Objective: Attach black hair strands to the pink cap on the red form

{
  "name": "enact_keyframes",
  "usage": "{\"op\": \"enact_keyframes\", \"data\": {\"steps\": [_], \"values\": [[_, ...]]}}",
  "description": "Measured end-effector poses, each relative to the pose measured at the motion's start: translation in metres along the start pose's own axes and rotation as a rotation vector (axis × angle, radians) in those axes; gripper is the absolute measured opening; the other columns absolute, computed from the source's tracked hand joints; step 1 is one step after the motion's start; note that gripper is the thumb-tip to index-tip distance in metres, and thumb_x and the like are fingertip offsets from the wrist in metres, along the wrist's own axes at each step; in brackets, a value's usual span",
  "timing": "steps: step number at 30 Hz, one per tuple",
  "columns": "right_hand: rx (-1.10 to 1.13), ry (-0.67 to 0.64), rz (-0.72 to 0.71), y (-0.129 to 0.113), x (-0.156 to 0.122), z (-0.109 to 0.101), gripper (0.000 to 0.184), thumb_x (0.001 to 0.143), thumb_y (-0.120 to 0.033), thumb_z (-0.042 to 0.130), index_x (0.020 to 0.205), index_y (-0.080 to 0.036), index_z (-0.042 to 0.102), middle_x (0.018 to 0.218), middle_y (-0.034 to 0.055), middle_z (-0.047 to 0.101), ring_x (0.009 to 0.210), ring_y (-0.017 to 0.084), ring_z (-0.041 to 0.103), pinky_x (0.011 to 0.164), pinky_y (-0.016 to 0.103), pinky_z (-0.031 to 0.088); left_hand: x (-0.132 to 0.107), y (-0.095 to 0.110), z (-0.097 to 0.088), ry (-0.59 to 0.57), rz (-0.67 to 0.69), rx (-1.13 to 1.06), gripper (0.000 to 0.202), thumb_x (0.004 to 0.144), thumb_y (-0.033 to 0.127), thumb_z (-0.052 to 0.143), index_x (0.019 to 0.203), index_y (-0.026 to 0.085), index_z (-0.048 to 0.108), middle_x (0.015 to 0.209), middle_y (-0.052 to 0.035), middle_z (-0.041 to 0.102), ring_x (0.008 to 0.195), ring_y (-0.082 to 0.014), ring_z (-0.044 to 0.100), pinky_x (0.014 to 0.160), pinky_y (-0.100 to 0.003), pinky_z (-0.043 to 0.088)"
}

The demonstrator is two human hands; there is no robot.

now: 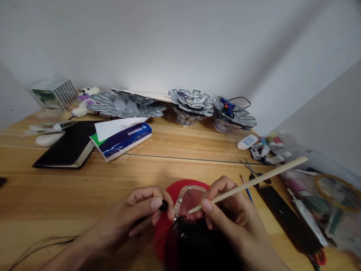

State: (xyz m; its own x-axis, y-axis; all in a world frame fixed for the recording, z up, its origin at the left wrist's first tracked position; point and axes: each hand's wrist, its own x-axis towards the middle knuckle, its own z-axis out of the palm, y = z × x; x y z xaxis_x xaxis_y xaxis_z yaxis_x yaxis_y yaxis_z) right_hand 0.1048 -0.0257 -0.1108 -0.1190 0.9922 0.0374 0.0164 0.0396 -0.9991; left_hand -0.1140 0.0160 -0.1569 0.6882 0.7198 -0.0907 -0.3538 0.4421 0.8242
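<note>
My left hand [141,212] is closed, pinching a small dark bead [163,206] between thumb and forefinger at the edge of a red fabric piece [180,190]. My right hand [225,207] is closed round a long wooden stick [254,181], whose tip rests on the dark red inner part of the fabric, next to its pale studded trim. Something black [197,244] lies below the fabric between my wrists; I cannot make out what it is.
On the wooden table [169,154] lie a black notebook [67,145], a blue and white tissue pack [124,137], scissors [255,172], a black phone [287,218], glue and paint tubes at right. Several folded-paper bowls [191,105] line the wall.
</note>
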Motion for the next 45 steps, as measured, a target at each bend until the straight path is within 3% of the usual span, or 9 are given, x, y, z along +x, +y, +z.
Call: {"op": "enact_keyframes", "data": {"steps": [4, 9, 15, 23, 28, 38, 45], "values": [[-0.017, 0.001, 0.027, -0.004, 0.001, 0.003, 0.018, 0.094, -0.033, 0.069, 0.085, -0.022, 0.059, 0.071, -0.0029, 0.065, 0.059, 0.008, 0.059, 0.056, 0.016, 0.047, -0.002, 0.002, 0.003, -0.024, -0.010, -0.008, 0.040, 0.087, 0.050, 0.072, 0.072, 0.014, 0.068, 0.071, 0.0022, 0.063, 0.036, 0.0032, 0.022, 0.033, -0.014, 0.009], [-0.017, -0.035, 0.030, -0.008, 0.001, 0.004, 0.017, 0.093, -0.033, 0.070, 0.084, -0.022, 0.061, 0.071, -0.0031, 0.063, 0.061, 0.008, 0.061, 0.056, 0.015, 0.048, -0.003, 0.002, 0.003, -0.034, -0.026, -0.012, 0.035, 0.089, 0.048, 0.072, 0.076, 0.015, 0.070, 0.074, 0.0012, 0.067, 0.037, 0.0020, 0.024, 0.033, -0.013, 0.011], [-0.075, -0.056, -0.017, -0.008, 0.001, 0.003, 0.014, 0.095, -0.028, 0.068, 0.083, -0.022, 0.064, 0.077, -0.0026, 0.063, 0.062, 0.008, 0.057, 0.057, 0.015, 0.046, -0.005, 0.001, 0.001, -0.040, -0.034, 0.014, 0.035, 0.089, 0.049, 0.071, 0.078, 0.016, 0.071, 0.074, 0.0017, 0.066, 0.039, 0.0011, 0.024, 0.033, -0.012, 0.012], [0.042, -0.059, 0.065, -0.007, 0.003, 0.003, 0.017, 0.093, -0.031, 0.071, 0.085, -0.022, 0.059, 0.072, -0.0019, 0.069, 0.060, 0.008, 0.059, 0.055, 0.014, 0.047, -0.004, 0.000, -0.002, -0.018, -0.049, 0.045, 0.037, 0.088, 0.052, 0.071, 0.078, 0.016, 0.072, 0.066, 0.0034, 0.057, 0.042, -0.0012, 0.024, 0.034, -0.013, 0.013], [0.083, -0.038, 0.088, -0.007, 0.005, 0.004, 0.020, 0.091, -0.034, 0.073, 0.085, -0.021, 0.058, 0.070, -0.0016, 0.070, 0.059, 0.008, 0.061, 0.051, 0.013, 0.047, -0.003, 0.002, 0.000, -0.015, -0.054, 0.044, 0.037, 0.087, 0.052, 0.072, 0.077, 0.017, 0.071, 0.072, 0.0014, 0.064, 0.042, -0.0008, 0.026, 0.034, -0.013, 0.015], [0.112, -0.002, 0.123, -0.008, 0.006, 0.003, 0.025, 0.088, -0.037, 0.076, 0.084, -0.020, 0.059, 0.066, -0.0025, 0.068, 0.052, 0.005, 0.057, 0.049, 0.011, 0.046, -0.003, 0.002, -0.002, -0.005, -0.059, 0.078, 0.042, 0.087, 0.052, 0.072, 0.068, 0.014, 0.065, 0.070, 0.0009, 0.063, 0.042, -0.0015, 0.024, 0.037, -0.016, 0.015], [0.120, -0.021, 0.162, -0.013, 0.006, 0.006, 0.034, 0.086, -0.043, 0.076, 0.079, -0.020, 0.053, 0.063, -0.0019, 0.067, 0.050, 0.007, 0.054, 0.048, 0.015, 0.046, 0.002, 0.001, 0.002, -0.137, -0.147, 0.145, 0.046, 0.084, 0.054, 0.072, 0.065, 0.014, 0.062, 0.065, -0.0012, 0.060, 0.055, -0.0086, 0.041, 0.053, -0.020, 0.030]]}}
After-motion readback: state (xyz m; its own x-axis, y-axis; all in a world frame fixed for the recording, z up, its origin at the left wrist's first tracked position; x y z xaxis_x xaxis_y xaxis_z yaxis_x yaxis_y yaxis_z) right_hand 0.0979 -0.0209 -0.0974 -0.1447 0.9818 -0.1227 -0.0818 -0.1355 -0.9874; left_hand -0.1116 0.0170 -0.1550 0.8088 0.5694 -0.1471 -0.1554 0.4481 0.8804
